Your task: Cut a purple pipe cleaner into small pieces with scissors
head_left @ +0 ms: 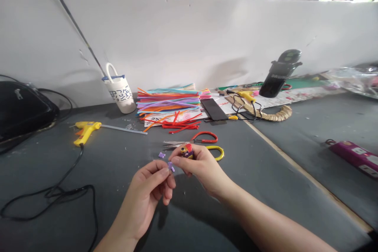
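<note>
Between the fingertips of my left hand (150, 193) is a small purple piece (171, 166), pinched by thumb and forefinger. The fingertips of my right hand (201, 165) touch the same piece from the right. My right hand is also wrapped round a small red and dark lighter-like object (187, 151), its end showing above the thumb. Another small purple piece (162, 155) lies on the table just beyond my left fingers. Scissors with a red and a yellow handle loop (206, 138) lie behind my right hand, which partly hides them.
Coloured pipe cleaners (168, 102) lie behind the hands, beside a dark phone (214, 109). A yellow glue gun (86, 130) with a black cord is at left, near a white cup (120, 94). A black bottle (279, 75) and purple box (356, 157) are at right.
</note>
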A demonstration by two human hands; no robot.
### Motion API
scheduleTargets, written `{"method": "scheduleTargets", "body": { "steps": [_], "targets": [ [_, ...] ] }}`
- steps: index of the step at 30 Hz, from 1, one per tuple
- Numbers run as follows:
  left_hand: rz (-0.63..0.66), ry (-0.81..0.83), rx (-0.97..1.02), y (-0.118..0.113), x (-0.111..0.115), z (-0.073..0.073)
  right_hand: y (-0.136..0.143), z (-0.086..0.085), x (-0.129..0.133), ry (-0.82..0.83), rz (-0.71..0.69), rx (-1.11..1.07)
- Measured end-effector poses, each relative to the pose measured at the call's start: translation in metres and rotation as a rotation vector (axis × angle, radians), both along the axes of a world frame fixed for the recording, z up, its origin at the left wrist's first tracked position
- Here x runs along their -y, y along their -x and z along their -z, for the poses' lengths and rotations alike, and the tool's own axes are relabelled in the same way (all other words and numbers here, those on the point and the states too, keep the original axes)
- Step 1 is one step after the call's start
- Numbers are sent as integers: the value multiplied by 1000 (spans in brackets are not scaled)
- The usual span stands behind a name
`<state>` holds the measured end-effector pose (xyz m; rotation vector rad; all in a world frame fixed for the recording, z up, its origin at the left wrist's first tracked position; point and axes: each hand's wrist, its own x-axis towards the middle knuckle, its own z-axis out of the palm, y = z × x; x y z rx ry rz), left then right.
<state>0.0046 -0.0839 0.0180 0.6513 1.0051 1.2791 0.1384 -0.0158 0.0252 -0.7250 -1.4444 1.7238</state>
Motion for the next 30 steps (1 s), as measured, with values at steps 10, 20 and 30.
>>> {"method": "scheduleTargets", "body": {
  "steps": [10, 20, 30],
  "targets": [
    [18, 49, 112, 2, 0, 5, 1, -4, 5, -181, 59, 107],
    [27, 39, 124, 2, -1, 4, 2, 0, 2, -2, -9, 15],
    [58, 49, 187, 1, 0, 1, 0, -1, 5, -246, 60, 69]
  ]
}}
